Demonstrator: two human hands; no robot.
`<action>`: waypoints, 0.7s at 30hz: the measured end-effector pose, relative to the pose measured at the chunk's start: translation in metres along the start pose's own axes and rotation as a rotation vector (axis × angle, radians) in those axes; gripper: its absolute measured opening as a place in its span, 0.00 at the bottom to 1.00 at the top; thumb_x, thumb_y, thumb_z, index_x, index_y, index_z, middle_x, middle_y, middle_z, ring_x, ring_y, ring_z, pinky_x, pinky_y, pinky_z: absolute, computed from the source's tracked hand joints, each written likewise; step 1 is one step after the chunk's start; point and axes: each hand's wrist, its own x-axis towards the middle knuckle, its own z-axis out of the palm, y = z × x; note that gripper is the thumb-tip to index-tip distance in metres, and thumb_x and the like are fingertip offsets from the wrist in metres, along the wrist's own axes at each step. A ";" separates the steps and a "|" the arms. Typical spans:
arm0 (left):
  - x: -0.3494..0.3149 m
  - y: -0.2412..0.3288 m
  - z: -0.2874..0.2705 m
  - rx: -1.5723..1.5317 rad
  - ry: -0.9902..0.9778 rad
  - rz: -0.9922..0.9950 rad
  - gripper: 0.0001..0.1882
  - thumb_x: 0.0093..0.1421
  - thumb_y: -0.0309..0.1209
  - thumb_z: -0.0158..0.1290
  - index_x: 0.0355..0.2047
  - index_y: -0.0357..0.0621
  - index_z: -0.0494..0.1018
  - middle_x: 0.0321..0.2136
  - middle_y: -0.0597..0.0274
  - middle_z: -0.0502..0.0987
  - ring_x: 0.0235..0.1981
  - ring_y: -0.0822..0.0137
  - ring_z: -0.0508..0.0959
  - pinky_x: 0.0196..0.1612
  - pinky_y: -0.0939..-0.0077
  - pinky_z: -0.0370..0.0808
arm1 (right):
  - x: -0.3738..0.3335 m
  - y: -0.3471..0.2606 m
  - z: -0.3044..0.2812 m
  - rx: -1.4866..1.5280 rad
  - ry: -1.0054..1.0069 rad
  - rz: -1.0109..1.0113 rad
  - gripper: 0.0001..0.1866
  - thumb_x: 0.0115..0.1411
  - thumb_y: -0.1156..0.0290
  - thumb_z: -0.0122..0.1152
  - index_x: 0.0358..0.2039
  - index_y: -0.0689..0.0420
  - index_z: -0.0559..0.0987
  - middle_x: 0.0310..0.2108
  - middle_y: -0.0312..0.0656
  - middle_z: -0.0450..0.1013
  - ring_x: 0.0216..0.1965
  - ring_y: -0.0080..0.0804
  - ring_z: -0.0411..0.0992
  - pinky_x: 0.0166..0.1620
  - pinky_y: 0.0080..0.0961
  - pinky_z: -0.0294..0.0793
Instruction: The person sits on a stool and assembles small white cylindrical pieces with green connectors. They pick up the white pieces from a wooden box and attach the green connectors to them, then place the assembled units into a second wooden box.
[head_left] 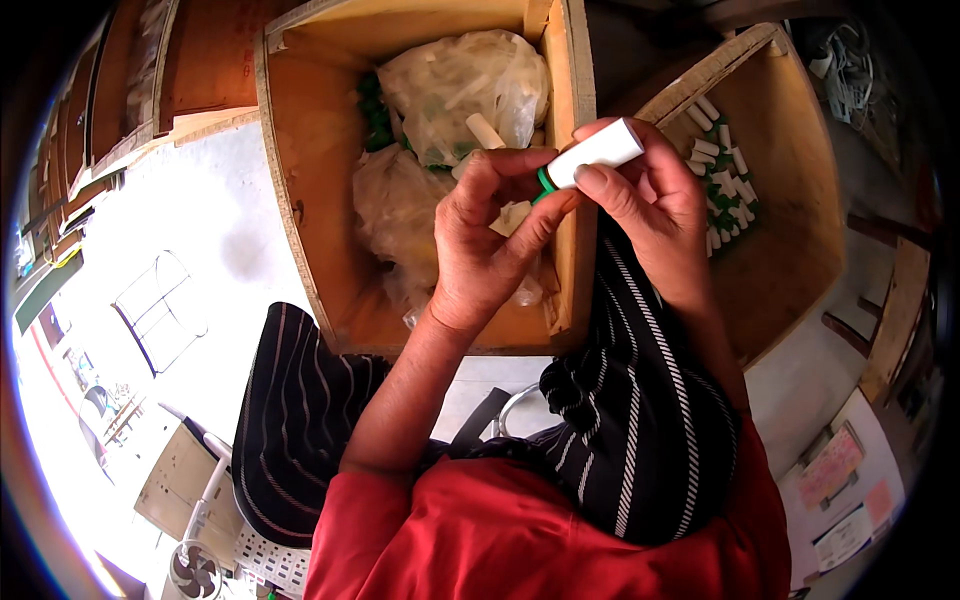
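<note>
Over the right wall of the nearer wooden box, a short white tube (606,152) is held tilted, its right end higher. My right hand (668,215) is closed around it, thumb along its near side and fingers behind. A green cap-like part (544,181) sits at the tube's lower left end. My left hand (475,225) pinches this green part between thumb and fingertips; the fingers partly cover it, so I cannot tell its full shape.
The wooden box (290,150) holds clear plastic bags (465,80) with white tubes and green pieces. To the right, a second wooden box (805,240) contains several white tubes with green parts (735,190). A metal frame (160,310) lies on the pale floor at left; a fan (195,570) stands lower left.
</note>
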 end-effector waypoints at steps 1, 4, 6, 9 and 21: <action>0.002 -0.002 -0.004 0.017 0.032 0.015 0.17 0.54 0.20 0.58 0.43 0.34 0.68 0.36 0.60 0.76 0.36 0.73 0.77 0.41 0.81 0.75 | 0.002 0.000 0.001 -0.005 0.052 -0.011 0.13 0.60 0.72 0.57 0.44 0.62 0.71 0.37 0.38 0.73 0.38 0.22 0.73 0.41 0.17 0.72; 0.010 -0.004 -0.022 -0.052 0.160 -0.032 0.16 0.52 0.20 0.60 0.41 0.36 0.70 0.34 0.61 0.78 0.33 0.76 0.77 0.37 0.82 0.75 | 0.017 -0.005 -0.006 -0.125 0.170 -0.113 0.15 0.62 0.66 0.54 0.46 0.61 0.72 0.37 0.40 0.74 0.36 0.24 0.74 0.35 0.18 0.71; 0.021 -0.022 -0.051 0.192 0.260 0.035 0.13 0.53 0.21 0.59 0.39 0.37 0.72 0.32 0.63 0.78 0.31 0.78 0.76 0.34 0.84 0.74 | 0.028 -0.011 -0.004 -0.219 0.072 -0.183 0.15 0.61 0.68 0.56 0.47 0.60 0.72 0.39 0.41 0.74 0.37 0.24 0.74 0.38 0.19 0.73; 0.038 -0.044 -0.092 0.395 0.426 0.048 0.10 0.54 0.22 0.59 0.37 0.38 0.74 0.29 0.65 0.78 0.28 0.78 0.76 0.33 0.85 0.73 | 0.050 0.010 0.010 -0.378 -0.092 -0.162 0.15 0.56 0.63 0.62 0.37 0.61 0.74 0.31 0.43 0.76 0.31 0.29 0.76 0.34 0.25 0.77; 0.030 -0.087 -0.061 1.044 -0.015 -0.140 0.12 0.53 0.36 0.55 0.31 0.39 0.73 0.32 0.51 0.74 0.33 0.51 0.75 0.34 0.60 0.74 | 0.111 0.046 0.056 -1.507 -0.496 0.112 0.10 0.50 0.71 0.56 0.33 0.59 0.76 0.29 0.46 0.77 0.33 0.45 0.76 0.35 0.37 0.75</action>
